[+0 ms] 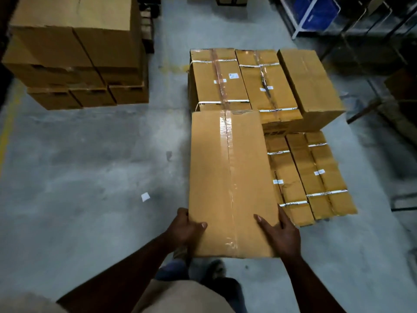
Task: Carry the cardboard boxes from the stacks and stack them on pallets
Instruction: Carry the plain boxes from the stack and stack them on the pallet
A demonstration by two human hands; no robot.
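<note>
I hold the taped carton [230, 184] at its near end, its long axis running straight away from me. My left hand [187, 229] clamps the near-left edge, thumb on top; my right hand [282, 233] grips the near-right corner, fingers spread flat. Both arms are extended forward and down. The stacked boxes [266, 86] lie beyond and right of my right hand, which is nearer them; the pallet itself is hidden.

One taped carton [228, 184] gripped by two hands (left [187, 229], right [282, 236]), five strapped or plain boxes [220, 80] in the near group, one scrap of paper [145, 197] on the floor.
</note>
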